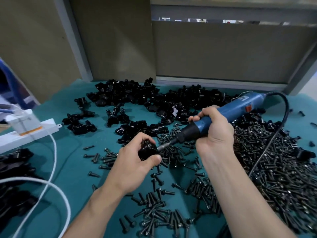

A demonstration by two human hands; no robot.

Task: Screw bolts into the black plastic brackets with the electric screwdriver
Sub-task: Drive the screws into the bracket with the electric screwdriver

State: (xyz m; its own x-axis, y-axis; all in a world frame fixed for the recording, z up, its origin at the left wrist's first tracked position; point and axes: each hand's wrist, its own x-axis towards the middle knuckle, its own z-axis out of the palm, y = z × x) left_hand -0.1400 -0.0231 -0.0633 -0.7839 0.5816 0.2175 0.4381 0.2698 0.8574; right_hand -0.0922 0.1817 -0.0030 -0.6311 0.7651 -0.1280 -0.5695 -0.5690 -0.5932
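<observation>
My left hand (135, 162) grips a black plastic bracket (147, 150) just above the green table, fingers curled round it. My right hand (214, 129) holds the blue electric screwdriver (228, 114) by its body. The tool slants down to the left, and its metal bit (163, 146) meets the right side of the bracket. Any bolt at the tip is hidden by the bit and bracket. Several loose black bolts (283, 169) lie heaped at the right, with more bolts (159, 217) between my forearms.
A pile of black brackets (137, 98) covers the far middle of the green mat (72, 152). More brackets (15, 169) lie at the left edge. A white cable (51, 182) loops at the left, past a white box (24, 124). The screwdriver's black cord (274, 134) crosses the bolts.
</observation>
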